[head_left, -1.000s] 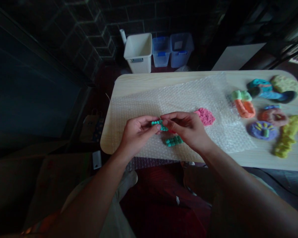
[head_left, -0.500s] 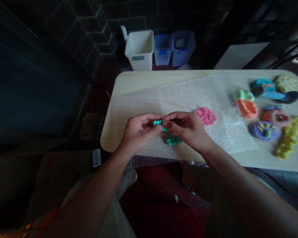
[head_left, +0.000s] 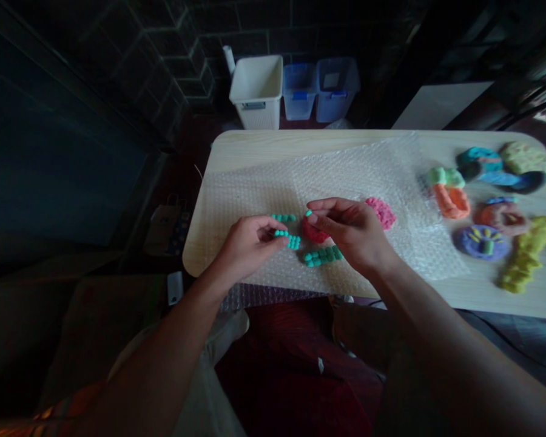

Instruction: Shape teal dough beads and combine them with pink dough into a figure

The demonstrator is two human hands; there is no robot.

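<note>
My left hand [head_left: 250, 246] hovers over the bubble wrap sheet [head_left: 255, 188], its fingertips pinching a short strip of teal clay beads [head_left: 292, 242]. My right hand [head_left: 352, 233] is to the right, with a tiny teal clay bit [head_left: 308, 213] at its fingertips. Between the hands lies a red clay patch [head_left: 313, 231], partly hidden by my right fingers. Nearby are a small row of teal beads [head_left: 283, 217] and a larger teal bead cluster [head_left: 323, 255]. A pink clay mound [head_left: 381, 213] sits just beyond my right hand.
Several coloured clay shapes lie on the right of the wooden table [head_left: 273, 145], including a purple disc [head_left: 481, 241] and a yellow-green strip [head_left: 523, 264]. A white basket [head_left: 256, 91] and two blue plastic bins [head_left: 299, 91] stand beyond the table.
My hands have moved apart, with the right one shifting right. The red clay patch is now more exposed, a separate row of teal beads shows on the wrap, and the lower teal cluster looks longer.
</note>
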